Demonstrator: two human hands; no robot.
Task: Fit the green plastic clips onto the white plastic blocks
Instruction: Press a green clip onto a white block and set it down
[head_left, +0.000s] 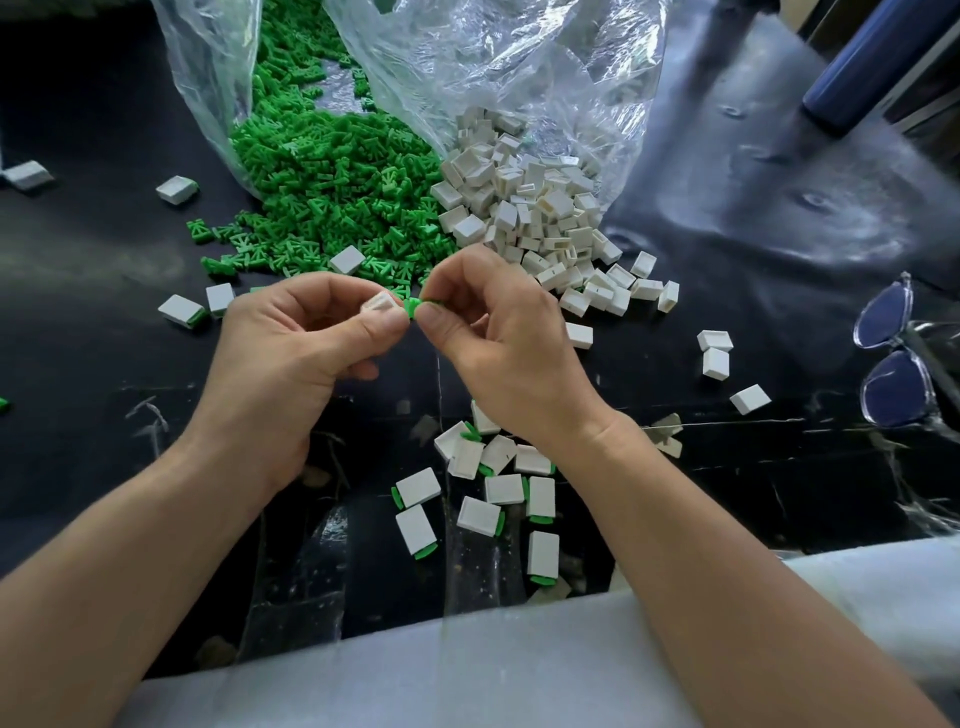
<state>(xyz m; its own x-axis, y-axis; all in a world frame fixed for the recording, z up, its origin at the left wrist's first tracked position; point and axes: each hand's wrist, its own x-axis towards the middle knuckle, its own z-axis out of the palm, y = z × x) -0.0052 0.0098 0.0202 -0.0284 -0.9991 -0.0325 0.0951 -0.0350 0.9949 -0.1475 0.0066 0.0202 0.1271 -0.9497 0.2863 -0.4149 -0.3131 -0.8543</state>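
White block (381, 304) sits pinched in the left hand (291, 358) between thumb and curled fingers, its open end facing right toward the green clip (414, 305), which the right hand (498, 343) pinches at thumb and forefinger tips. Clip lies just right of the block's mouth, touching or nearly so, long axis looks roughly left-right in line with it, so a straight push leftward should seat it. Loose clip pile (332, 182) and block pile (535, 208) lie beyond the hands, finished pieces (498, 488) near the wrists.
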